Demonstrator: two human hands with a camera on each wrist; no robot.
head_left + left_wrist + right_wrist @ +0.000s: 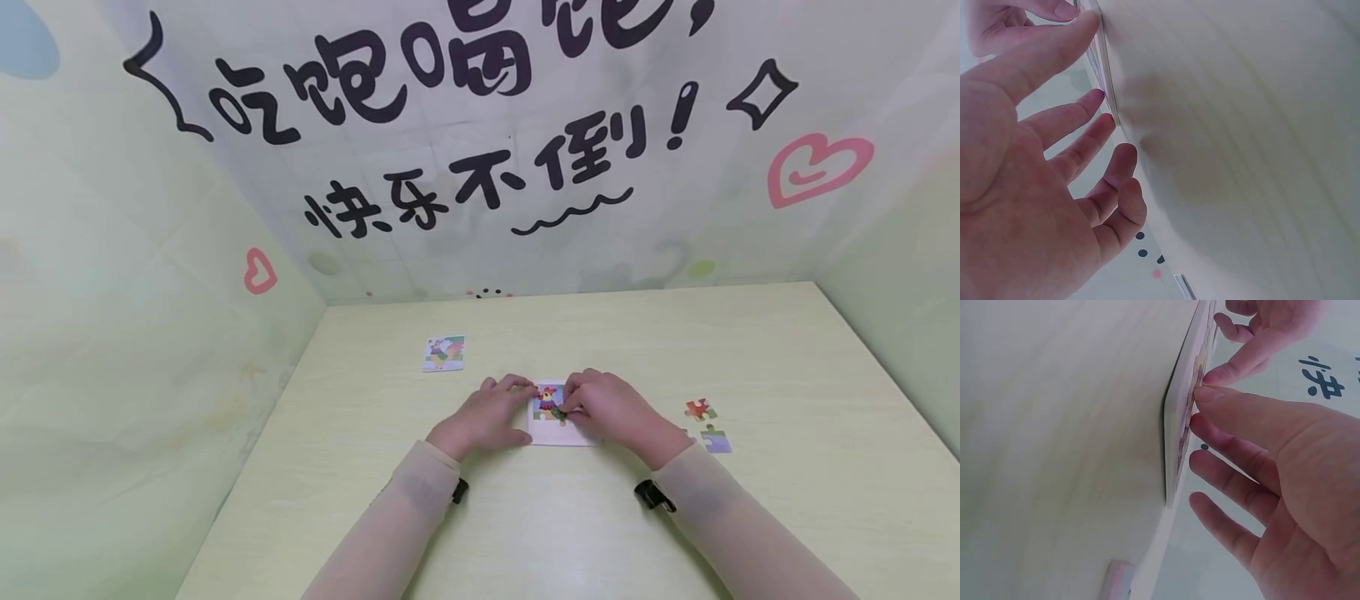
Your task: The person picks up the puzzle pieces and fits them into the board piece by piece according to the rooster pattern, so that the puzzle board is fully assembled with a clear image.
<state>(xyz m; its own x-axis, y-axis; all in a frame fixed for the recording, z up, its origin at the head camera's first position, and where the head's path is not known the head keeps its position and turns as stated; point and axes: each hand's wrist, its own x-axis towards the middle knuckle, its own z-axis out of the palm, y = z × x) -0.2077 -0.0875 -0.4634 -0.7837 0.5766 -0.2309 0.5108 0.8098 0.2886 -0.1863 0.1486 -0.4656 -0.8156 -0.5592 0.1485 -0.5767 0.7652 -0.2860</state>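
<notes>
A small jigsaw puzzle board [546,435] with a pale frame lies flat on the table, several pieces in it forming part of a colourful rooster picture. My left hand [491,417] spans the board's left side. Its thumb touches near the lower corner and its extended fingertips reach the upper one, while the other fingers bend loosely. Over the board's right part, my right hand [606,404] pinches a dark green puzzle piece [558,412] between thumb and fingers, low against the picture. That hand hides much of the right side of the board.
Loose puzzle pieces, one reddish [698,408] and one lilac and green [716,439], lie right of my right forearm, which partly covers another. A square picture card [444,353] lies at the back left. A printed fabric backdrop [480,250] rises behind the table [360,467].
</notes>
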